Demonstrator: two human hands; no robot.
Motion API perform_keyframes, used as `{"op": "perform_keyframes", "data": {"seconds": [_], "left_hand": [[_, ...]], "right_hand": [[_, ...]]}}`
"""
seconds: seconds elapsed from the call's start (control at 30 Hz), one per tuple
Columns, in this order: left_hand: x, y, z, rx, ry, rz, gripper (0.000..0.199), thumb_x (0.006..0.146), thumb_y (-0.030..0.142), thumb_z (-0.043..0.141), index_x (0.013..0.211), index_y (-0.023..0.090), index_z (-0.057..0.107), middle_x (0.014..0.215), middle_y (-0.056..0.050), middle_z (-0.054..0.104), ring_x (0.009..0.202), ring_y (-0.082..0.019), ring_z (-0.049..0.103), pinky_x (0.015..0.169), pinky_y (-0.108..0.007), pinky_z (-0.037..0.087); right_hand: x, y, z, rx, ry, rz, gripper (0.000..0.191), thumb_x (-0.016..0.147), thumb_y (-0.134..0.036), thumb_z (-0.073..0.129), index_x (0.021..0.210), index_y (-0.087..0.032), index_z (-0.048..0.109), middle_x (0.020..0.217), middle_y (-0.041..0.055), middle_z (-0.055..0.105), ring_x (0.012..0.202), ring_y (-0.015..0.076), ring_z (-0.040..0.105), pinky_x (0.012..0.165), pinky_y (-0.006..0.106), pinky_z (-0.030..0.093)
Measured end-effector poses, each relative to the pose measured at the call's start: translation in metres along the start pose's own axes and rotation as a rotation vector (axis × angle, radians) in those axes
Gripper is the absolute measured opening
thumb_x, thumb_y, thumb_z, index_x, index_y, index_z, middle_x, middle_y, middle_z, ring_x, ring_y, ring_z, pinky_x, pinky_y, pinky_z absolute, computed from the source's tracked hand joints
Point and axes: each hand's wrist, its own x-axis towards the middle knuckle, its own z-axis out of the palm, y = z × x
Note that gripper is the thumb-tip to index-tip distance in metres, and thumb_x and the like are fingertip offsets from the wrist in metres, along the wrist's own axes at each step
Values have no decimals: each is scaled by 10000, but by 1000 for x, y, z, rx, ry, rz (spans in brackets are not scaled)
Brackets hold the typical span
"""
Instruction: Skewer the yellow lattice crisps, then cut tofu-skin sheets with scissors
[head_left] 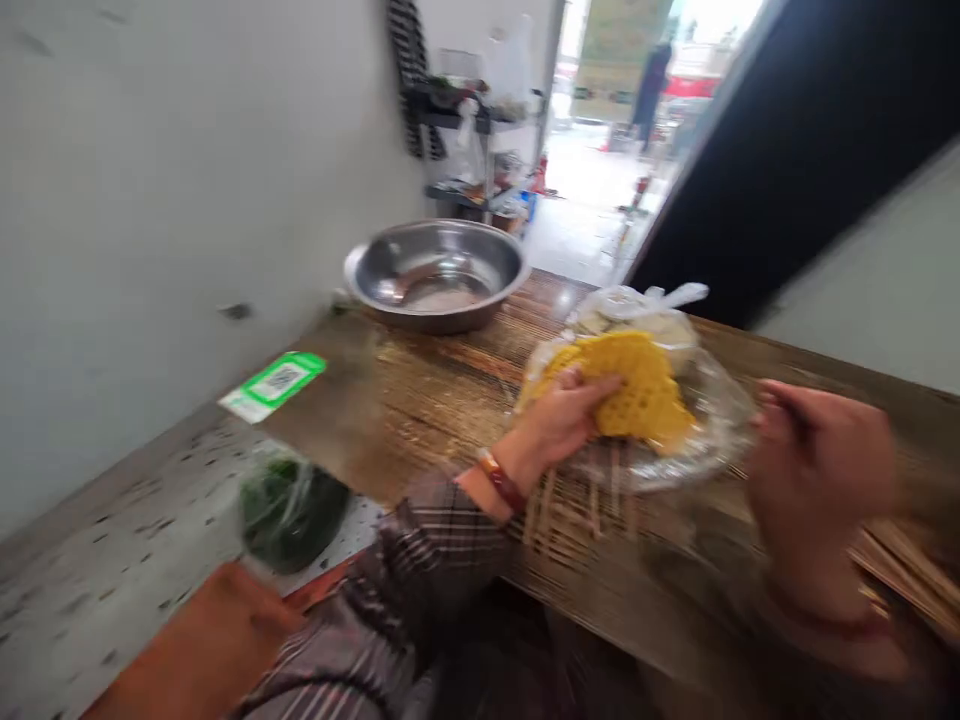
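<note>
My left hand (564, 415) is closed on a yellow, holed food sheet (626, 385), thumb on top, its exact kind unclear. Under and behind the sheet lies a clear plastic bag (720, 400) with pale contents, knotted at the top. Several thin wooden skewers (574, 515) lie on the table just below my left hand. To the right, my right hand (821, 470) is raised with its fingers closed, beside the bag's right edge. Motion smears it, and whatever the fingers may hold cannot be made out.
A steel basin (439, 310) stands on the far part of the wooden table (442, 400). More wooden sticks (904, 570) lie at the right. A green-framed code card (277, 385) is at the table's left edge. Below it, a bag of greens (289, 510) sits near an orange-brown seat (195, 650).
</note>
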Motion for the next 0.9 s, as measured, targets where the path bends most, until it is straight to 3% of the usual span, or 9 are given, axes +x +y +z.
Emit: {"op": "perform_keyframes", "data": {"seconds": [0.1,0.17,0.23,0.33,0.57,0.67,0.77,0.83,0.9], "left_hand": [[7,4,-3,78,-22,6,406,692,172,804,1070,157,657,1066,-94,733,1079,-279,677,953,-430,557],[10,6,-4,122,-42,17,404,692,154,801,1072,147,663,1062,-96,735,1069,-274,682,945,-413,564],[10,7,-3,156,-41,13,398,690,145,799,1067,138,669,1049,-100,738,1052,-269,688,939,-405,569],[9,7,-2,208,-23,0,387,692,143,795,1059,131,676,1037,-103,740,1038,-267,692,935,-399,571],[11,3,-3,312,-7,15,387,664,147,815,1029,133,685,1029,-96,736,950,-237,708,819,-319,589],[11,1,-2,338,5,12,388,648,164,825,1011,139,690,1038,-94,737,947,-236,704,763,-286,586],[12,0,-2,341,12,4,390,631,160,833,994,138,693,1011,-90,741,957,-239,702,761,-274,577],[12,-1,-1,341,19,17,381,631,149,828,989,137,695,1006,-88,741,966,-238,701,788,-278,574],[12,-1,-1,345,23,26,375,639,143,819,993,137,697,1021,-92,739,984,-240,698,822,-293,573]], "right_hand": [[-2,-11,-7,128,1,68,231,961,-316,547,1124,-251,697,970,87,689,875,234,666,775,417,552],[-3,-26,-11,315,-36,213,212,954,-293,558,1106,-263,703,991,62,664,684,155,636,602,330,542],[-4,-40,-14,561,-146,382,196,955,-283,558,1079,-269,710,902,25,639,554,98,574,472,264,483],[-12,-49,-10,873,-348,581,175,935,-290,588,1044,-265,723,760,-19,595,508,77,557,410,214,455],[-32,-37,11,1089,-649,788,238,870,-349,658,1036,-197,736,562,-56,572,373,49,464,331,169,394],[-35,-33,13,1098,-703,778,278,869,-362,652,1073,-192,734,573,-45,590,383,60,490,330,172,406],[-36,-32,11,976,-660,619,246,887,-321,628,1078,-223,747,735,9,688,467,86,579,390,209,480],[-35,-32,10,837,-585,434,222,892,-263,614,1060,-249,758,892,43,741,658,140,681,560,282,579],[-34,-32,9,735,-523,280,233,895,-219,600,1058,-267,760,989,50,762,868,191,714,762,366,601]]}}
